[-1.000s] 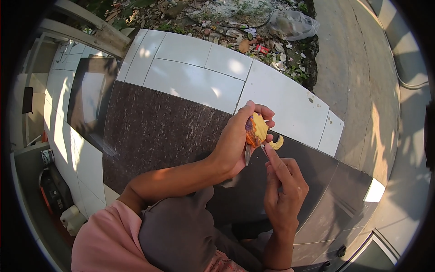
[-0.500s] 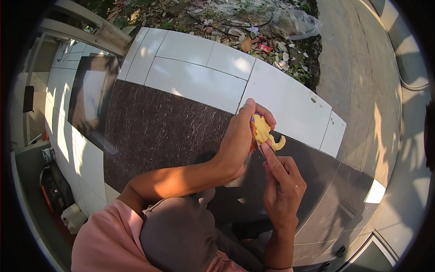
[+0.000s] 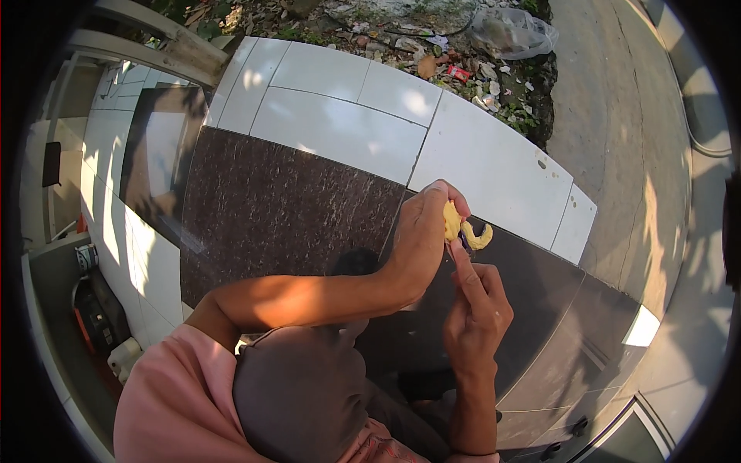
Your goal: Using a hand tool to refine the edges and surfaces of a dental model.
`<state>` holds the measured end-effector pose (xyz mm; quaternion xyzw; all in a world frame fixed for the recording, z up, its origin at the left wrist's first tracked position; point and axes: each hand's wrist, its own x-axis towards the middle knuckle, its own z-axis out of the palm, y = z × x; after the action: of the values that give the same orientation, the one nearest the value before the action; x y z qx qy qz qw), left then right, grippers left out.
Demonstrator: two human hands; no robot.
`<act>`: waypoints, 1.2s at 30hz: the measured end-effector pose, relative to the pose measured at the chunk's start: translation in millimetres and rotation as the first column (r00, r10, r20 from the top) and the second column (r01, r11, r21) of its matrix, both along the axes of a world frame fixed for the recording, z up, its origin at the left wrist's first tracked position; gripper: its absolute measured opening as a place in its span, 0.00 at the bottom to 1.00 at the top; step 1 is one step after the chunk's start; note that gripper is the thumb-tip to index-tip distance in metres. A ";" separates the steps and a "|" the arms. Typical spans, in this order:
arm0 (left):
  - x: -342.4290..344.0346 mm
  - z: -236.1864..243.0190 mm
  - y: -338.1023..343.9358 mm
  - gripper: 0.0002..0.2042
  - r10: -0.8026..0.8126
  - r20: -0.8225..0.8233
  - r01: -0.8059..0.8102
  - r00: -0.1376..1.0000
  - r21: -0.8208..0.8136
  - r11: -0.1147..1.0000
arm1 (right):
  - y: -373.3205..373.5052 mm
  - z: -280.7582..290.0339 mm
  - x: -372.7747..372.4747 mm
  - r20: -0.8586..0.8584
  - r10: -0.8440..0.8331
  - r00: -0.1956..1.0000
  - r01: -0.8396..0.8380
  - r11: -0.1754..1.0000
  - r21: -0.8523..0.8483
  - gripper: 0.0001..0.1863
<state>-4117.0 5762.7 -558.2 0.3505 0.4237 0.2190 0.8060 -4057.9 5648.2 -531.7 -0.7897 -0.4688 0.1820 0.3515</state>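
Observation:
My left hand (image 3: 421,235) is closed around a small object with a lumpy yellow top (image 3: 451,221); its orange and purple part seen earlier is mostly hidden by the hand now. A curved yellow piece (image 3: 478,239) sticks out at its right side over a dark patch. My right hand (image 3: 478,312), below and to the right, is closed on a thin tool, mostly hidden, with the forefinger stretched up against the object's lower edge.
I sit over dark floor tiles (image 3: 278,193) bordered by white tiles (image 3: 494,177). Beyond lie littered soil (image 3: 417,46) and a concrete path (image 3: 610,139). At left are a metal post (image 3: 177,54) and a recess holding a black-and-orange case (image 3: 94,324) and containers (image 3: 123,356).
My left hand has turned and moved slightly down, covering more of the object, so less yellow and orange shows. My right hand has shifted slightly left with its finger still against the object.

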 end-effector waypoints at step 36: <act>3.8 -19.6 -7.9 0.17 0.145 0.191 -0.120 0.971 -0.141 0.983 | -1.8 0.2 -9.1 -0.169 -0.153 0.974 0.160 0.987 0.028 0.20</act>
<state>-4113.2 5754.8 -577.8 0.2451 0.3759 0.2790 0.8490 -4067.0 5646.4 -531.5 -0.7988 -0.3777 0.2095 0.4188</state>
